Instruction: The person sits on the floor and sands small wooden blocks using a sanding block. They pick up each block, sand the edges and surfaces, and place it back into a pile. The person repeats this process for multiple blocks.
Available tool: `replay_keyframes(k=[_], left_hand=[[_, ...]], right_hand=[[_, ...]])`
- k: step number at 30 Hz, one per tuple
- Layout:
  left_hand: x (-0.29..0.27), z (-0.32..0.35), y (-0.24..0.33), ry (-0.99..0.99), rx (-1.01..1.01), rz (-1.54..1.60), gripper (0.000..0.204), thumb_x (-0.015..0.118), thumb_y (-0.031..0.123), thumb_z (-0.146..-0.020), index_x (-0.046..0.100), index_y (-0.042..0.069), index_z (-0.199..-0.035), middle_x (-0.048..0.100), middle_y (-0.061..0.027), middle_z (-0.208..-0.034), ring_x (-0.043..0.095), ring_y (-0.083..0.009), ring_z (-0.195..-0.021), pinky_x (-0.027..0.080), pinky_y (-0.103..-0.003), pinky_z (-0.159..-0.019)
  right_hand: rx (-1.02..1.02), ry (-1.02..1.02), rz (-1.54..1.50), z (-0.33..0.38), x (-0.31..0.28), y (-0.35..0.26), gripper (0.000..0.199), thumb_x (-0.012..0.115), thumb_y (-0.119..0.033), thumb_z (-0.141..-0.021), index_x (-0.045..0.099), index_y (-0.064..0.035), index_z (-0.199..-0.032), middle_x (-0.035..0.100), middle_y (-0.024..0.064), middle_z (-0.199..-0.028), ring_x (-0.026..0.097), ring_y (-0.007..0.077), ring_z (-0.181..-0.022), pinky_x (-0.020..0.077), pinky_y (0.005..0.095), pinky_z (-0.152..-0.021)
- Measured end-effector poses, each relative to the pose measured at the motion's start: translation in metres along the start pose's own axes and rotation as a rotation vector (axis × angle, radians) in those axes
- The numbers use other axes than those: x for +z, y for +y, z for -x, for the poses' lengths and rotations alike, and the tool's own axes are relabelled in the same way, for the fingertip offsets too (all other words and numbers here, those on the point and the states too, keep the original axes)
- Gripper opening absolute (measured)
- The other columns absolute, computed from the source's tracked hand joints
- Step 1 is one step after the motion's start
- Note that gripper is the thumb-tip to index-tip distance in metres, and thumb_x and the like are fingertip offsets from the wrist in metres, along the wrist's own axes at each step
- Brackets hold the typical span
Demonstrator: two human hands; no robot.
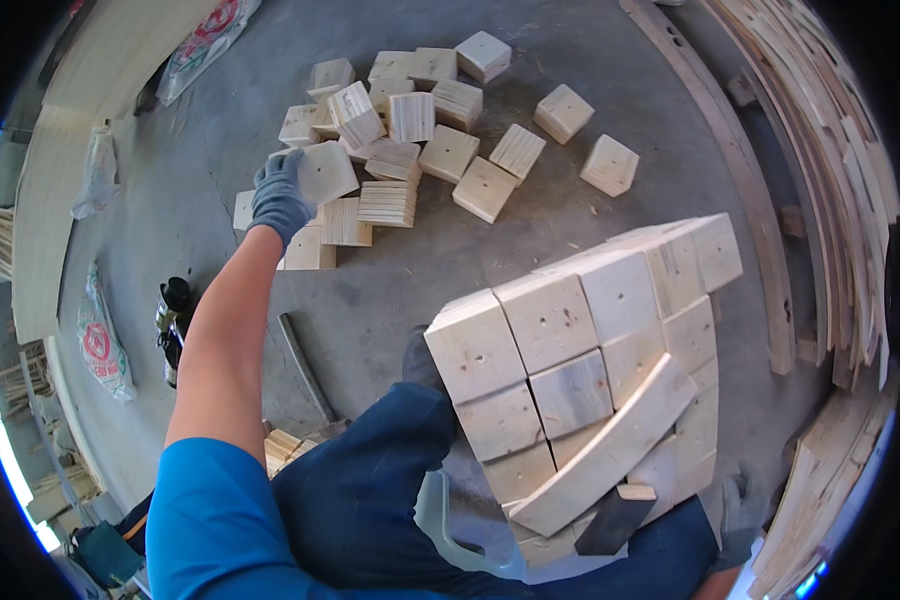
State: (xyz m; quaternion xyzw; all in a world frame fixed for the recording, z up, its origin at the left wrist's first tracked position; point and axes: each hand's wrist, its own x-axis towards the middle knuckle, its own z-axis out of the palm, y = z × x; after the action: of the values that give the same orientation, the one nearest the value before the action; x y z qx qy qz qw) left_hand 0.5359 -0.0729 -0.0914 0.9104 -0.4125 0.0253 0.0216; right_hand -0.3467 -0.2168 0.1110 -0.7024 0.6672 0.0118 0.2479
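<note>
My left hand [282, 200], in a grey glove, reaches out to the loose pile and grips a pale square wooden block [328, 172] by its left edge. Around that block lie several more wooden blocks [450, 153], some showing layered sides and some a small hole. In front of me stands a stack of similar blocks [566, 315]. Low at the right, my right hand [736, 515], also gloved, is beside the stack; its fingers are too dark and faint to make out. A wooden strip [610, 450] leans diagonally across the stack, next to a dark flat piece [606, 522].
Long boards [820, 180] are piled along the right. On the left lie plastic bags [102, 335], a black tool [173, 315] and a sheet of wood [65, 200]. A metal bar [307, 365] rests on the grey floor near my knee. Under me is a pale plastic stool [435, 520].
</note>
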Motion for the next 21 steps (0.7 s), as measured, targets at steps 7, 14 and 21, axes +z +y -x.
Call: replay_keyframes(k=[7, 14, 21], left_hand=[[-0.077, 0.044, 0.036, -0.024, 0.061, 0.05, 0.096, 0.087, 0.014, -0.064, 0.05, 0.021, -0.153, 0.055, -0.0184, -0.148, 0.05, -0.0445, -0.138, 0.041, -0.05, -0.121], [-0.186, 0.103, 0.099, 0.032, 0.121, 0.244, 0.102, 0.092, 0.02, -0.058, 0.051, 0.021, -0.151, 0.054, -0.0203, -0.148, 0.05, -0.046, -0.138, 0.044, -0.051, -0.12], [-0.276, 0.18, 0.221, -0.057, 0.204, 0.29, 0.101, 0.095, 0.032, -0.058, 0.056, 0.008, -0.147, 0.063, -0.0249, -0.139, 0.061, -0.0424, -0.13, 0.05, -0.045, -0.115]], right_hand=[[0.113, 0.034, -0.197, 0.014, -0.013, -0.021, 0.05, 0.077, -0.023, -0.099, 0.068, 0.0061, -0.139, 0.075, 0.0152, -0.108, 0.07, 0.021, -0.097, 0.0566, 0.037, -0.09], [-0.131, 0.158, -0.22, 0.042, -0.025, -0.028, 0.047, 0.078, -0.021, -0.097, 0.07, 0.0005, -0.138, 0.079, 0.016, -0.11, 0.073, 0.0219, -0.095, 0.0587, 0.037, -0.087], [-0.229, 0.209, -0.274, 0.06, -0.031, -0.016, 0.045, 0.078, -0.021, -0.096, 0.071, -0.0006, -0.136, 0.081, 0.0214, -0.112, 0.078, 0.0311, -0.102, 0.0599, 0.0393, -0.093]])
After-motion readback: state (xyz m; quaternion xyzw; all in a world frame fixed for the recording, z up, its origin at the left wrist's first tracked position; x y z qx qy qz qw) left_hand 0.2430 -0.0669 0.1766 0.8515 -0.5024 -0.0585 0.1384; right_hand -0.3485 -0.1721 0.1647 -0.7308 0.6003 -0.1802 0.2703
